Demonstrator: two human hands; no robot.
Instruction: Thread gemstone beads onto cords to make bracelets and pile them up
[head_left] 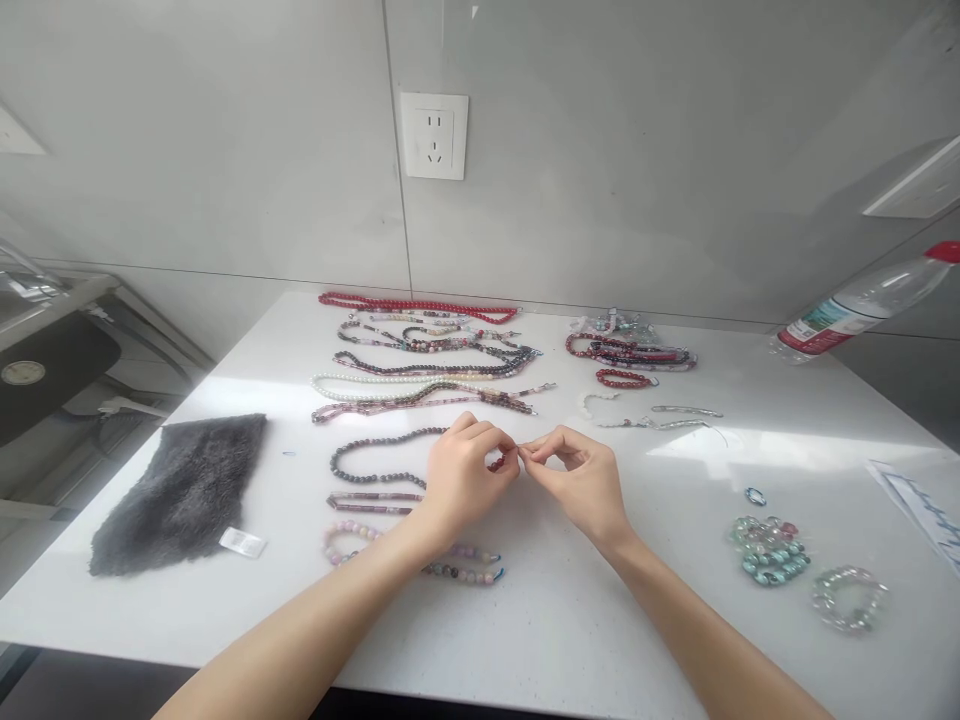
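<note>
2 hands meeting above white tabletop [525,620]: we are pinching small red beads [496,464] in left hand [461,475], beads lying just right of its fingers, right hand [581,482] nearer, fingertips narrow, holding something too fine to tell.

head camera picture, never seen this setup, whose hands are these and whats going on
This is one picture from a camera worn on a person's head, looking forward and down, so the two arms are that person's own; no machine is involved. The left hand pinches a few small red beads, and the right hand has its fingertips close beside them. The white table holds many bead strands, such as a long red strand, plus a grey fur pad.
</note>
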